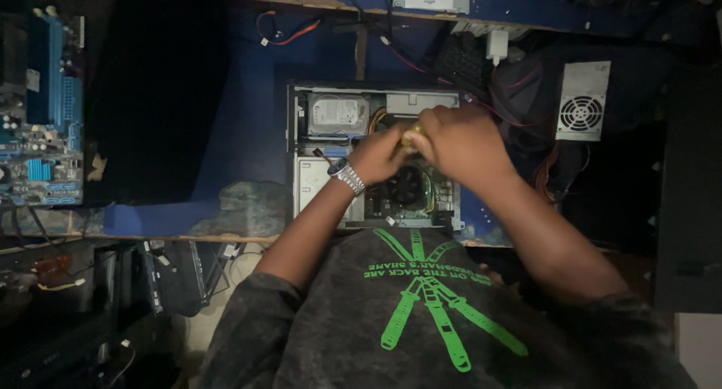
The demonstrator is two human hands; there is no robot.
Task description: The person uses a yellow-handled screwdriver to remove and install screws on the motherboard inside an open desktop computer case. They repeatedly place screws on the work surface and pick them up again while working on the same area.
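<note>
Hands: left hand (381, 154) and right hand (457, 142) both clenched round a yellow-handled screwdriver (412, 135).
Risk: tip may slip onto the motherboard (410, 189) of the open computer case (297, 144).

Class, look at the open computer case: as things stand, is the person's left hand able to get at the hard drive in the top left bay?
Probably yes. The left hand sits just beside the hard drive, and nothing covers the drive.

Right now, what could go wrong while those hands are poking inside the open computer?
The yellow-handled tool gripped by both the left hand and right hand could slip and scratch the circuit board near the fan. The metal wristwatch might snag loose cables. The dim light makes small parts hard to see.
</note>
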